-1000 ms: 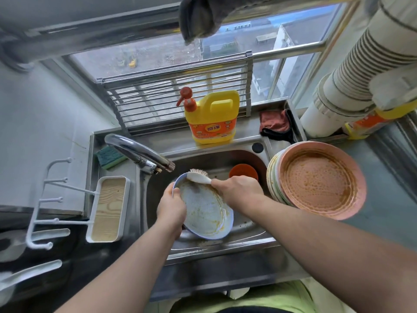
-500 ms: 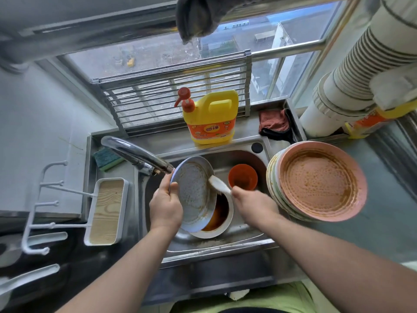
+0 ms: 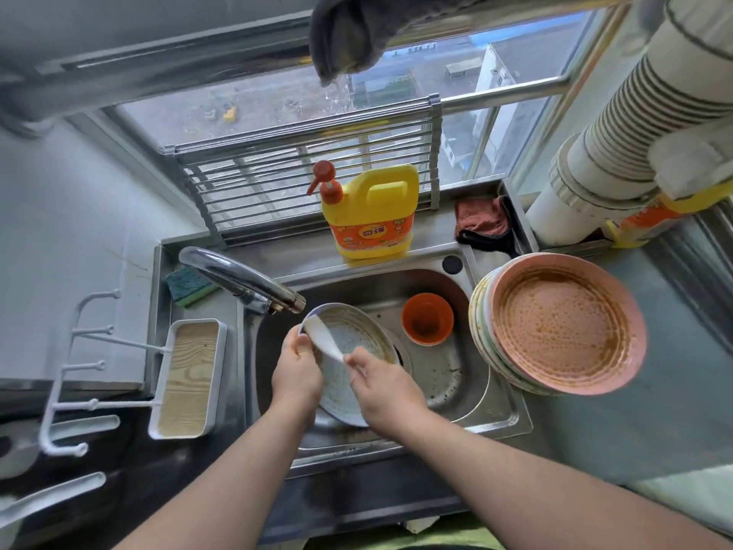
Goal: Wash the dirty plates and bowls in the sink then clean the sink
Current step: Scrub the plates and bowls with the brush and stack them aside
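**A:** how far along is this? The sink (image 3: pixel 488 394) looks grimy, brown specks all over the basin.

**B:** early, I'd say. There's a whole stack (image 3: pixel 555 327) of dirty plates on the right rim, the top pink one coated in brown foamy sauce. None of those look touched. Sink cleaning comes last, so that's all still to do.

**A:** and the plate (image 3: pixel 349 371) being worked on?

**B:** it's over the left part of the basin, just below the tap (image 3: pixel 242 279). Tilted up on edge, dirty face toward the person, far rim pointing at the tap. Brown ring around the inside, so not clean yet.

**A:** hands?

**B:** left hand (image 3: pixel 295 375) grips the plate's left rim, fingers curled round it. Right hand (image 3: pixel 380 385) is closed around the handle of a white brush (image 3: pixel 323 337). The brush lies diagonally across the plate, head up-left near the rim, handle running down-right.

**A:** anything smaller?

**B:** an orange bowl (image 3: pixel 427 319) sits upright in the basin, brown residue inside, also waiting.
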`<state>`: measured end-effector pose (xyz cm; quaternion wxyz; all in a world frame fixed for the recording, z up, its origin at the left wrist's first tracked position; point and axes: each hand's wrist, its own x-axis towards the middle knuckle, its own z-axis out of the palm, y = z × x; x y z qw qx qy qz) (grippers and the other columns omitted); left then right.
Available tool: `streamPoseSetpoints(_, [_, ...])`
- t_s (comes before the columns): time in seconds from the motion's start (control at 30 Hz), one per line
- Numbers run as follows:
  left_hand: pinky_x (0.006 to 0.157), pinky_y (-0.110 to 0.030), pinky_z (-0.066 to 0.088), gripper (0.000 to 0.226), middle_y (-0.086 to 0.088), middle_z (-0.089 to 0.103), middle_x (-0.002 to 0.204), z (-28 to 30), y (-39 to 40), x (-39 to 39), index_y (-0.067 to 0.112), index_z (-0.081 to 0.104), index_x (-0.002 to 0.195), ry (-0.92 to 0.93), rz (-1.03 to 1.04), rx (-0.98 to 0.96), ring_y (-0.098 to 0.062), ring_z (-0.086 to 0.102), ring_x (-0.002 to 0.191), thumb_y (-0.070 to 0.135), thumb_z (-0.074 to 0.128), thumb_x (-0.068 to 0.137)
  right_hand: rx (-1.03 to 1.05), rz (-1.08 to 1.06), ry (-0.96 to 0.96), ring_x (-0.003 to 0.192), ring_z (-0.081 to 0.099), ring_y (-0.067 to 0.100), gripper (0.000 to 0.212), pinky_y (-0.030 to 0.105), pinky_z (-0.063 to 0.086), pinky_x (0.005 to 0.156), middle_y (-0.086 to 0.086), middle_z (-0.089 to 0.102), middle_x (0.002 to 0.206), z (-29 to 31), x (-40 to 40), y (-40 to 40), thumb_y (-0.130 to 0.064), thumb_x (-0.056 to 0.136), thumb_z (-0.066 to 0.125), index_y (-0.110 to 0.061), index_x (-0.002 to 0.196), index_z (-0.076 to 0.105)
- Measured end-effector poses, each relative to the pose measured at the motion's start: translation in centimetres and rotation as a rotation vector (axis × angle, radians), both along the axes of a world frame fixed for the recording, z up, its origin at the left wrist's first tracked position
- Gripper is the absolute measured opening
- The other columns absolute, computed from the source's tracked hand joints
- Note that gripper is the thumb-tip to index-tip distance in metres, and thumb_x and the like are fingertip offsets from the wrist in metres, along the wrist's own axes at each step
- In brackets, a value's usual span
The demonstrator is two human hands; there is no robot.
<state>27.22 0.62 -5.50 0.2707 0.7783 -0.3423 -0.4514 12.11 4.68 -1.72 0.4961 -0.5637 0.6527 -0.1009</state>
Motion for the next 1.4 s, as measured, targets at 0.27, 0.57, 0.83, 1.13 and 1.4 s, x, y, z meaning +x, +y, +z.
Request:
streamPoseSetpoints(0.27, [0.077, -0.055, 0.064, 0.029, -0.005, 0.071, 0.111, 0.3, 0.6, -1.0, 0.049, 0.057, 0.130, 0.091, 0.080, 0.052, -0.029, 0.072, 0.098, 0.051, 0.034, 0.111, 0.161, -0.371, -0.232, 0.079, 0.062, 0.026, 0.013, 0.040, 0.050, 0.068, 0.001, 0.065, 0.089, -1.6, 1.7, -1.5, -0.038, 0.105, 0.043, -0.035, 0.098, 0.054])
streamPoseSetpoints(0.57, [0.068, -0.057, 0.065, 0.025, -0.006, 0.072, 0.108, 0.5, 1.3, -1.7, 0.049, 0.058, 0.126, 0.149, 0.073, 0.067, -0.031, 0.074, 0.094, 0.050, 0.038, 0.110, 0.408, -0.699, -0.415, 0.055, 0.041, 0.018, 0.022, 0.024, 0.031, 0.045, 0.008, 0.053, 0.082, -0.6, 1.4, -4.2, -0.029, 0.109, 0.032, -0.027, 0.104, 0.053])
streamPoseSetpoints(0.83, [0.058, -0.041, 0.060, 0.032, -0.010, 0.069, 0.109, 0.8, 1.7, -1.6, 0.042, 0.052, 0.136, 0.097, 0.119, 0.051, -0.032, 0.070, 0.090, 0.053, 0.038, 0.109, 0.485, -0.595, -0.458, 0.047, 0.036, 0.014, 0.018, 0.017, 0.027, 0.041, 0.008, 0.051, 0.079, 1.0, 3.3, -1.3, -0.029, 0.109, 0.035, -0.027, 0.107, 0.052])
streamPoseSetpoints(1.13, [0.080, -0.048, 0.057, 0.037, -0.005, 0.061, 0.118, 0.8, -0.6, -1.8, 0.038, 0.046, 0.141, 0.165, 0.289, 0.026, -0.029, 0.062, 0.099, 0.053, 0.031, 0.111, 0.507, -0.377, -0.464, 0.039, 0.031, 0.013, 0.018, 0.016, 0.024, 0.042, 0.005, 0.047, 0.070, 1.1, 2.4, 0.6, -0.030, 0.107, 0.035, -0.027, 0.109, 0.052])
streamPoseSetpoints(1.4, [0.102, -0.034, 0.047, 0.036, 0.005, 0.067, 0.127, 0.7, -0.8, -0.4, 0.034, 0.059, 0.142, 0.100, 0.279, -0.085, -0.019, 0.062, 0.121, 0.033, 0.035, 0.115, 0.295, 0.060, -0.029, 0.080, 0.065, 0.020, 0.009, 0.034, 0.052, 0.069, -0.005, 0.068, 0.091, -1.1, -6.6, 4.1, -0.042, 0.103, 0.048, -0.043, 0.106, 0.057])
